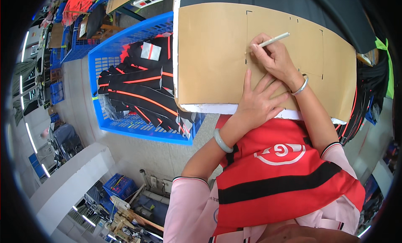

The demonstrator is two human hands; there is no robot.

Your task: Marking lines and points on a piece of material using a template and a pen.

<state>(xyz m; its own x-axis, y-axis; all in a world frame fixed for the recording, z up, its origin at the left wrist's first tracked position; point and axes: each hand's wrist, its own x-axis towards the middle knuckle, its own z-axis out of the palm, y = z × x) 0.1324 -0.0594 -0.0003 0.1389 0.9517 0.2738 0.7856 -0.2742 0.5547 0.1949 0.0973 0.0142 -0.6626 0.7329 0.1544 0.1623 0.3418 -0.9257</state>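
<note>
A pale marker pen (274, 39) is pinched in my right hand (274, 59), its tip end down by a dark line on the brown cardboard sheet (209, 54). The sheet carries black corner marks and a thin drawn line on its right part. My left hand (261, 96) lies flat on the cardboard near its front edge, fingers spread, just below and touching or close to my right wrist. Dark fabric (276, 1) lies along the far side of the cardboard and partly hides what is beneath.
Left of the table stands a blue plastic crate (142, 135) filled with black garments with orange stripes (142, 94). A small white packet (150, 51) rests on them. Dark garments hang beyond the table's right side. Another blue crate (120, 185) sits lower left, near a white beam (75, 182).
</note>
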